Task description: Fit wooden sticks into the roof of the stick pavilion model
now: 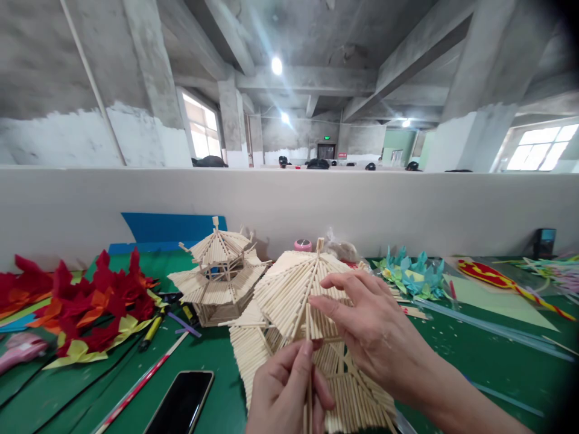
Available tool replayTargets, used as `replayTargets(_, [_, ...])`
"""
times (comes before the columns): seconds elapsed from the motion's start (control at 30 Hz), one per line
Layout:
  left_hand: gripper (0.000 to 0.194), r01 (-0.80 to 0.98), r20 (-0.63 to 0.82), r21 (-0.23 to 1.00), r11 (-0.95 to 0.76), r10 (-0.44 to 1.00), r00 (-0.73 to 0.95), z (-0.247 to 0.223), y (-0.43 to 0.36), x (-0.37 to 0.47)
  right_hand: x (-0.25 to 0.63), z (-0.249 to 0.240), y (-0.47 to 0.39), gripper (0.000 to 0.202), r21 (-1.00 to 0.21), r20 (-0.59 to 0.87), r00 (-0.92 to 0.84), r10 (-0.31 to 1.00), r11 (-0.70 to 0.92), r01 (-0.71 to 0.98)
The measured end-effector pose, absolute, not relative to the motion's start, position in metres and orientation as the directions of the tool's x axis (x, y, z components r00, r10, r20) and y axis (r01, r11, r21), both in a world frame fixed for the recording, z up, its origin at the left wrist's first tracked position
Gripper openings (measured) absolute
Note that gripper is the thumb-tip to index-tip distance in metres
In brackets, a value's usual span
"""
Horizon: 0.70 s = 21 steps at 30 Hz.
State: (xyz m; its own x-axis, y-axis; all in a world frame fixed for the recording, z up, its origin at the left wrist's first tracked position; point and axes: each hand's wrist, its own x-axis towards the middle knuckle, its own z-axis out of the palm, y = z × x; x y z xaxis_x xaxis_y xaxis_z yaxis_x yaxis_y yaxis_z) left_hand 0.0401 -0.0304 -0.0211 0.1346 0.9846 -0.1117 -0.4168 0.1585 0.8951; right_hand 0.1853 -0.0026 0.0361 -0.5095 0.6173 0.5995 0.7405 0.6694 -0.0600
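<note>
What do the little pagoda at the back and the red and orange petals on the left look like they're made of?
Pagoda: probably plain, unpainted wood, since pale thin sticks lie side by side.
Petals: perhaps crepe paper or thin felt, matte, with soft, floppy edges.

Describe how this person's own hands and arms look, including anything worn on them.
The left hand and right hand are both ungloved, with no rings in sight. The right forearm shows no sleeve, watch or bracelet. The left forearm is out of frame, so its sleeve can't be judged.
</note>
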Motion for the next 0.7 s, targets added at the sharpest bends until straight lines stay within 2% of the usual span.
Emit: replayTargets(0.7, [0.034, -0.382, -0.108, 0.914, 0.136, 0.99, 0.094, -0.0238, -0.0284, 0.0426, 0.1852, 0.0362, -0.001, 0.032, -0.064, 0.593, -0.504, 0.628, 0.661, 0.748])
